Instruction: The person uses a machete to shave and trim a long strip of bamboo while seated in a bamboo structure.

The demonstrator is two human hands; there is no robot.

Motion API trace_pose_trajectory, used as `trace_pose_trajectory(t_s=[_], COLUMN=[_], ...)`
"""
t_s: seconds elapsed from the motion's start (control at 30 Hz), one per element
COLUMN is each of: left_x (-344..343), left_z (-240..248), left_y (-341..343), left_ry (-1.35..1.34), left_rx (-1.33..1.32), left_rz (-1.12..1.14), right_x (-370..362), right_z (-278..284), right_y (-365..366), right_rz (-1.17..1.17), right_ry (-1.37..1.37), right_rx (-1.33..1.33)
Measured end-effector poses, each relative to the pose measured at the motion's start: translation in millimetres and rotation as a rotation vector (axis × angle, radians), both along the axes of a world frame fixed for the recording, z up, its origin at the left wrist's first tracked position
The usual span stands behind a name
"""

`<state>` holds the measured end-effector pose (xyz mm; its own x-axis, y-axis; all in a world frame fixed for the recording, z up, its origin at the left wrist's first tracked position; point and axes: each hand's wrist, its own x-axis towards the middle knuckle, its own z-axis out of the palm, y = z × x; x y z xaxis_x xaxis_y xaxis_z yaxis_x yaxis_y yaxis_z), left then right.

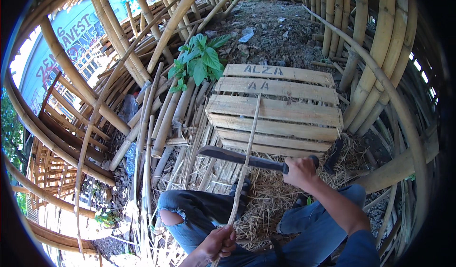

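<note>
My right hand (300, 173) is closed round the dark handle of a machete (256, 161), whose long blade points left. The blade crosses a thin bamboo strip (248, 150) about midway along it and looks to be against it; exact contact is hard to tell. Low in the view, between my knees, my left hand (219, 244) grips the strip's near end in a fist. From there the strip runs up and away, its far tip over a slatted wooden crate (275, 106).
Bamboo shavings (266, 200) cover the ground around my feet. Cut bamboo poles (164, 117) lie to the left beside a leafy green plant (199, 60). Upright bamboo poles (380, 48) stand at the right, and a bent pole (387, 86) arches there. Dark soil (280, 29) lies beyond the crate.
</note>
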<state>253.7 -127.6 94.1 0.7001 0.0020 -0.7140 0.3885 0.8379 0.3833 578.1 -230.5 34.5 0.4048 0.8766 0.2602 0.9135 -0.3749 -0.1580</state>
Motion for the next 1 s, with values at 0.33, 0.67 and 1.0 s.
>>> trace_pose_trajectory(t_s=[0.33, 0.67, 1.0], left_x=[-9.1, -13.0, -13.9], left_z=[15.0, -3.8, -29.1], left_y=[-16.4, -6.3, -6.5], left_ry=[0.143, 0.014, -0.095], left_rx=[-0.012, 0.004, 0.167], left_rz=[0.095, 0.03, 0.056], right_x=[-48.8, -14.2, 37.7], right_z=[15.8, 2.6, -14.4], right_y=[-7.6, -4.1, 15.9], right_rz=[0.412, 0.204, -0.069], right_ry=[0.087, 0.095, 0.062], right_rx=[0.081, 0.02, -0.024])
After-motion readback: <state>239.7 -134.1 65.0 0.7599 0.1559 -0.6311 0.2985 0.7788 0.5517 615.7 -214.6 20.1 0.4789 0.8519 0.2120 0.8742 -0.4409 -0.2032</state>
